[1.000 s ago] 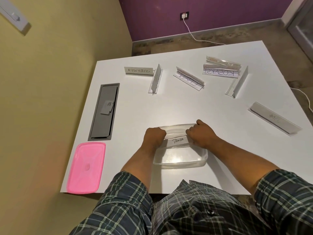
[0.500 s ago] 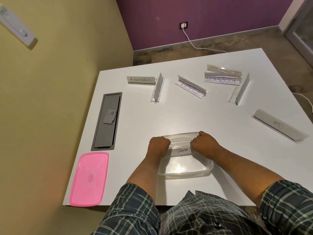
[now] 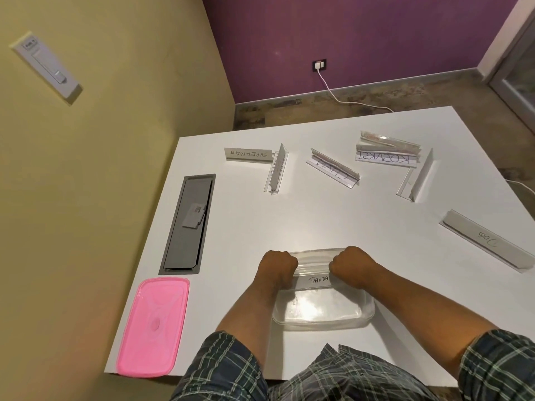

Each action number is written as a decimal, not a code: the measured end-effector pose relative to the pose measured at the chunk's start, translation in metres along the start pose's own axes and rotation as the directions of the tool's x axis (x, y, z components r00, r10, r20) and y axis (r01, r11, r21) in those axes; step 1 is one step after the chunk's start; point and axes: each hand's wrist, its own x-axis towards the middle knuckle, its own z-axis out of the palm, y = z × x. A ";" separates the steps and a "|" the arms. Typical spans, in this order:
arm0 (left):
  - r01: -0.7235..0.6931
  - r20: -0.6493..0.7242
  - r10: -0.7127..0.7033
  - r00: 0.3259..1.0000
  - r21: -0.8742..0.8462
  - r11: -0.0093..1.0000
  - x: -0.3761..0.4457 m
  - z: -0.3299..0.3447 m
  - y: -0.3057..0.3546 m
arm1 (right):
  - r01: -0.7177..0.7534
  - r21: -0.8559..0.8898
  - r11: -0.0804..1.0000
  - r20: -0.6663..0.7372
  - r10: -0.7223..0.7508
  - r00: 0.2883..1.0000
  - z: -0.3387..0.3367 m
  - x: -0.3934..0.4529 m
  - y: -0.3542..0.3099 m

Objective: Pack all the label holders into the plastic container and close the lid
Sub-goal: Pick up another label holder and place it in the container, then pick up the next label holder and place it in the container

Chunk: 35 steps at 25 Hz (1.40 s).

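both grips, left hand [image 3: 279,266] and right hand [image 3: 351,264], curled round the panda label holder [image 3: 317,280] inside the clear container [image 3: 324,319]

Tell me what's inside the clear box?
Only one label holder, the PANDA holder, sits in the clear box. The left hand and right hand grip its ends, hiding them. The bottom looks bare.

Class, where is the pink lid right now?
In the head view, the pink lid lies at the table's near-left corner, below the grey floor box, left of the container.
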 end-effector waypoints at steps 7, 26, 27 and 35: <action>-0.050 0.038 0.048 0.998 0.036 0.998 0.004 -0.006 0.004 | 0.016 0.021 1.000 -0.008 -0.016 1.000 0.001 0.009 0.000; -0.125 -0.507 -0.037 0.861 -0.281 0.952 0.047 -0.067 -0.020 | -0.070 0.312 0.948 -0.579 0.247 0.777 -0.010 -0.025 0.091; -0.141 -0.518 -0.036 0.855 -0.299 0.944 0.055 -0.076 -0.013 | -0.121 0.337 0.934 -0.549 0.299 0.780 -0.002 -0.035 0.099; -0.225 -0.276 0.109 0.955 -0.433 0.873 0.132 -0.136 0.092 | -0.632 0.579 0.515 -0.062 0.801 0.596 0.079 -0.110 0.149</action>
